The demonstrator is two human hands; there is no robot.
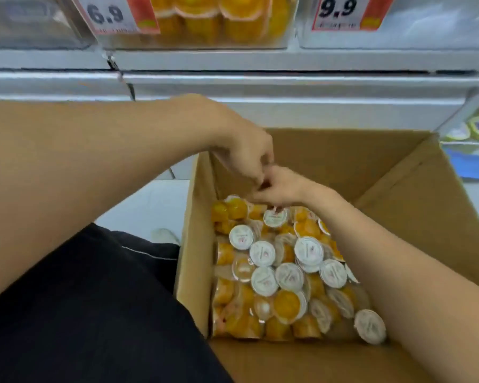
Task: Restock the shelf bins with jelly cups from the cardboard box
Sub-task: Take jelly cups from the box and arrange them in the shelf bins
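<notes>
Cardboard box [393,172] sits on the floor, below & in front of the shelf [260,78]. Jelly cups [285,275] piled inside, toward its left wall. Shelf bins [194,23] in a row up top. Left hand [244,153] & right hand [280,186] meet over the pile's far edge.

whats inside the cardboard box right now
The cardboard box holds a clear bag of orange jelly cups with white foil lids. Both hands, left and right, pinch at the bag's far end. Anything under the top layer is hidden.
</notes>
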